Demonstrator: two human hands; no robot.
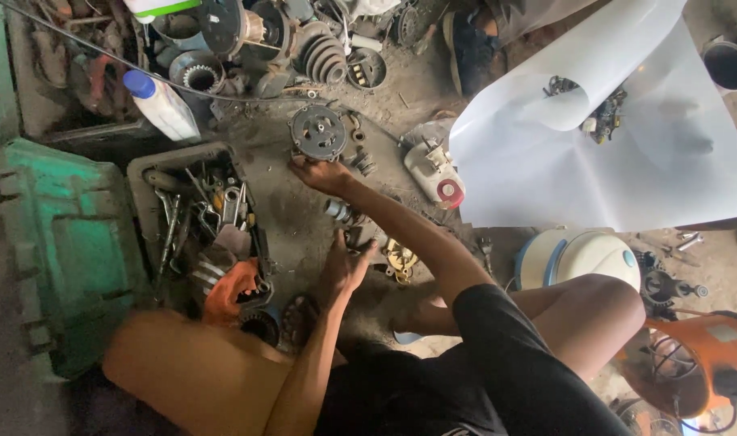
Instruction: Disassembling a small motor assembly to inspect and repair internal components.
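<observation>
My right hand [324,173] reaches forward across the dirty floor, and its fingers touch the near edge of a round dark metal disc part [318,131]. My left hand [348,262] rests closer to me, fingers spread over a cluster of small metal parts [354,236]. A brass-coloured piece [401,258] lies just to its right. A short metal cylinder [338,210] sits between the two hands. Neither hand grips anything that I can see.
An open tray of wrenches and tools [199,202] lies left, with an orange and grey glove [231,291] at its near end. Around them are a green metal box [61,234], a white bottle [162,105], a white sheet [627,153], a white appliance housing [582,254] and an orange fan [699,355].
</observation>
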